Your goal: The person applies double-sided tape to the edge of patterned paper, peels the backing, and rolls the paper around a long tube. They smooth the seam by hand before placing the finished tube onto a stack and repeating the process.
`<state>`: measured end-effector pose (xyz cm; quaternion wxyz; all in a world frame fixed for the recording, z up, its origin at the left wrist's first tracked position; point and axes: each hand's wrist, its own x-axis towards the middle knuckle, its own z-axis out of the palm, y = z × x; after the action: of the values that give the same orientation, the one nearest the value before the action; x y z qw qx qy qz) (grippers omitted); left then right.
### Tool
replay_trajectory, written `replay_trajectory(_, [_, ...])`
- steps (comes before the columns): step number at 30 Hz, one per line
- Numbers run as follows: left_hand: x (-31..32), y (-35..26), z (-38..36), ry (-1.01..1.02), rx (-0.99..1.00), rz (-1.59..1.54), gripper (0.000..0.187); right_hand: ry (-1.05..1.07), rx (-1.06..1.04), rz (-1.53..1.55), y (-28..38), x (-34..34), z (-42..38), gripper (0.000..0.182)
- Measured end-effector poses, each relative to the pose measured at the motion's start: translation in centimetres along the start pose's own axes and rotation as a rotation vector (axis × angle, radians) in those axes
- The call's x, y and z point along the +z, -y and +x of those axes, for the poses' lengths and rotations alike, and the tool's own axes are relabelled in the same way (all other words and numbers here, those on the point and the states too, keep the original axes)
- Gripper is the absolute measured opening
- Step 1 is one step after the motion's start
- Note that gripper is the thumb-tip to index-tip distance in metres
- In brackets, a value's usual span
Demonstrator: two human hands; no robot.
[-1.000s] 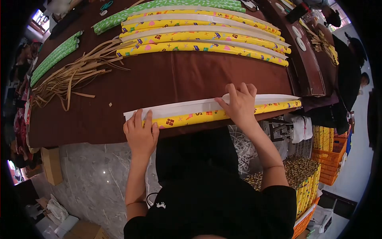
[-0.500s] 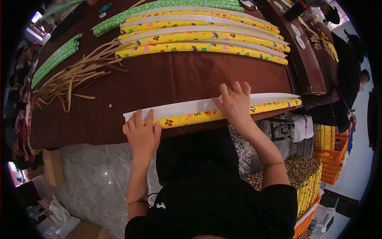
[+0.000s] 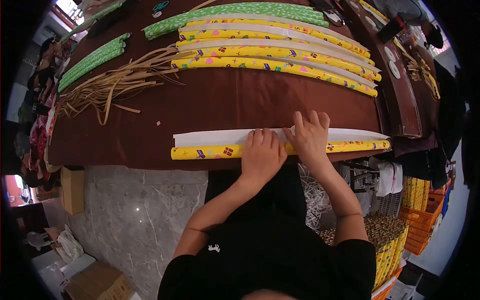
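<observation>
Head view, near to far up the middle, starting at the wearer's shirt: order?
Black shirt → yellow roll under the left hand and right hand → row of yellow rolls → far green rolls.

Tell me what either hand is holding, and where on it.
The left hand and right hand rest on the yellow roll around its middle, side by side; whether either truly grips it can't be told.

Brown cloth (image 3: 225,102) leaves passage between the near roll (image 3: 210,152) and the farther yellow rolls (image 3: 280,53) (tan strips (image 3: 115,85) obstruct leftward).
</observation>
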<state>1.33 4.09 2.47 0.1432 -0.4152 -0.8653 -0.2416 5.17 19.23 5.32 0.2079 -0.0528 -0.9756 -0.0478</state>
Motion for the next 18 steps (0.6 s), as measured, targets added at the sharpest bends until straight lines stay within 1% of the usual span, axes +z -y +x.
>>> replay_trajectory(4, [0.8, -1.0, 0.5, -0.034, 0.081, -0.011, 0.031, -0.02, -0.01, -0.005, -0.1, 0.0, 0.0, 0.041])
replay_trajectory(8, [1.7, -1.2, 0.4, 0.047, 0.049, -0.1, 0.035, -0.07, -0.05, -0.002, -0.9, -0.2, 0.1, 0.04])
replay_trajectory(9, [1.9, -1.0, 0.3, 0.038, 0.074, -0.06, 0.035, -0.062, -0.038, -0.027, -1.5, -0.7, 0.1, 0.04])
replay_trajectory(11, [1.8, -1.2, 0.2, 0.026, 0.082, 0.002, 0.034, 0.048, -0.034, 0.145, -2.9, -2.4, 0.4, 0.039])
replay_trajectory(12, [1.8, -1.1, 0.2, 0.021, 0.096, 0.013, 0.034, 0.053, -0.009, 0.205, -3.8, -3.4, 0.3, 0.038])
replay_trajectory(13, [1.5, -1.2, 0.3, 0.014, 0.099, -0.009, 0.034, 0.061, -0.007, 0.184, -4.8, -4.8, 0.3, 0.038])
replay_trajectory(15, [1.1, -1.4, 0.5, 0.056, 0.068, 0.013, 0.035, 0.048, 0.115, 0.201, -7.2, -7.5, -0.2, 0.032])
replay_trajectory(16, [1.3, -1.4, 0.4, 0.069, 0.061, 0.023, 0.037, 0.07, 0.157, 0.261, -8.8, -8.3, -0.8, 0.032])
replay_trajectory(18, [1.3, -1.4, 0.4, 0.05, 0.07, 0.029, 0.037, 0.167, 0.326, 0.348, -11.6, -9.7, -2.1, 0.031])
